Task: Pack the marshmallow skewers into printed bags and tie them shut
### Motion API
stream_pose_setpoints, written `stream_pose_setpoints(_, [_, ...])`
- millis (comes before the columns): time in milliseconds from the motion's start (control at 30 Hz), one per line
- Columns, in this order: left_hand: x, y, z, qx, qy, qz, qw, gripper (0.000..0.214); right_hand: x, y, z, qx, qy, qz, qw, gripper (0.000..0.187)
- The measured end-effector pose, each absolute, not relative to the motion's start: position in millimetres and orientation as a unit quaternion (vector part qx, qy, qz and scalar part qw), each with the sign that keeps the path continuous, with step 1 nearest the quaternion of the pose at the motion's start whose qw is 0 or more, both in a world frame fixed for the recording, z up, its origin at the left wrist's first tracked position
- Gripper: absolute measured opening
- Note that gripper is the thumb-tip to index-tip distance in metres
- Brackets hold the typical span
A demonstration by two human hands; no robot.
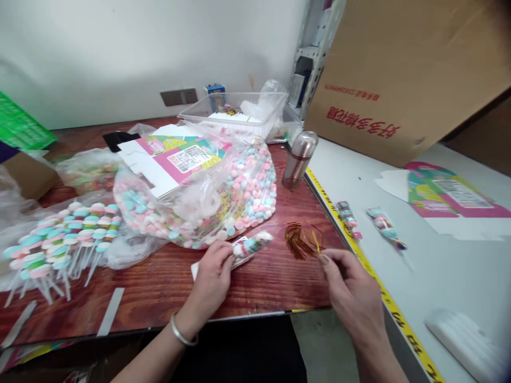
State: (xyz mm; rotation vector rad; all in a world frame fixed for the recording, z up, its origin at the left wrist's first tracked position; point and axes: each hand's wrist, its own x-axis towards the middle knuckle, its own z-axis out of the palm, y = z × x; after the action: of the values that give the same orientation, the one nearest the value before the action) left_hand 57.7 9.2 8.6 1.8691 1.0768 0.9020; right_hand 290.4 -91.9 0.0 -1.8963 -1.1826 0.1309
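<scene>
Pale wall (pixel 120 48) fills the upper left of the frame, with a bright green crate (pixel 24 125) at its edge and a grey socket plate (pixel 179 97) nearer the middle. Below it, a glossy red-brown table (pixel 159 292) with dark wood grain spreads across the left and centre. At the left of the frame lie rows of unwrapped marshmallow sticks (pixel 67 234), pink, white, blue and green; next, a large clear bag (pixel 255 186) of pastel marshmallows sits under a printed carton (pixel 159 170). At lower centre, the left hand (pixel 213 274) pinches a wrapped marshmallow stick (pixel 252 244), its clear film gathered at the far end, bands of white, red and blue-green showing through, slightly blurred. Just right of centre, a loose fan of thin, shiny gold-brown ties (pixel 297 242) lies on the wood, below a steel flask (pixel 300 159). Right of these, the right hand (pixel 353 287) grips one narrow yellow-gold tie (pixel 316 241) between thumb and fingers, its free end pointing up. Yellow measuring tape (pixel 383 298) edges a white table (pixel 371 181) at right, where two wrapped sweets (pixel 383 223) lie near a big brown box (pixel 399 69) in the upper right.
</scene>
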Motion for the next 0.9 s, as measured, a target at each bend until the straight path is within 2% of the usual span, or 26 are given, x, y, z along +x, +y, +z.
stream_pose_setpoints(100, [71,11,10,0.799,0.408,0.316,0.308,0.027,231,-87,17,-0.675,-0.393,0.286,0.555,0.027])
stream_pose_setpoints(200, [78,10,8,0.835,0.414,0.277,0.233,0.027,188,-72,16,-0.617,-0.331,0.4,0.591,0.032])
stream_pose_setpoints(333, [75,6,3,0.849,0.42,0.266,0.181,0.024,172,-54,1,-0.609,-0.288,0.419,0.609,0.035])
stream_pose_setpoints(567, [63,1,-4,0.849,0.389,0.313,0.173,0.032,174,-51,-9,-0.615,-0.295,0.419,0.599,0.035])
stream_pose_setpoints(733, [66,5,-1,0.778,0.405,0.382,0.291,0.022,173,-50,-9,-0.652,-0.367,0.342,0.568,0.027])
stream_pose_setpoints(900, [79,7,2,0.51,0.454,0.399,0.613,0.009,167,-45,-13,-0.662,-0.364,0.284,0.59,0.021])
